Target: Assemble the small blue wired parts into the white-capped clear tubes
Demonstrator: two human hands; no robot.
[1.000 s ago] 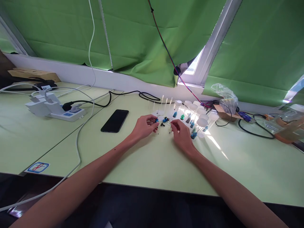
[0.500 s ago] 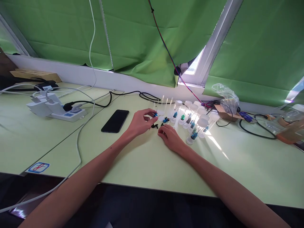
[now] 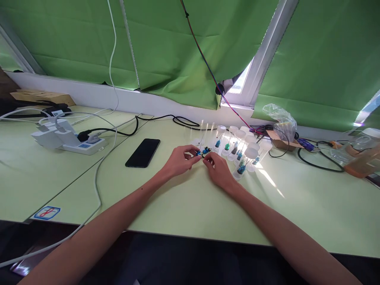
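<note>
My left hand (image 3: 179, 161) pinches a small blue piece (image 3: 198, 153) with a thin stem pointing up, between thumb and forefinger. My right hand (image 3: 221, 172) has its fingertips closed on a small black piece (image 3: 203, 156), close against the blue one; whether the two touch, I cannot tell. Just behind the fingertips lies another small blue-and-black piece (image 3: 206, 150). To the right stand several clear tubes with white caps (image 3: 251, 150), each holding a blue, green or dark piece with a thin stem. Uncapped clear tubes (image 3: 213, 130) stand behind my hands.
Left of my hands lies a black phone (image 3: 143, 152). Farther left is a white power strip (image 3: 86, 147) with plugs and cables. A cardboard box (image 3: 283, 141) with a plastic bag (image 3: 280, 118) sits at the back right, near a bottle (image 3: 363, 158). Green blinds hang behind.
My left hand has brought the blue piece down and slightly right, towards my right hand. My right hand has lifted its fingertips to meet it, and the black pieces on the table no longer show there.
</note>
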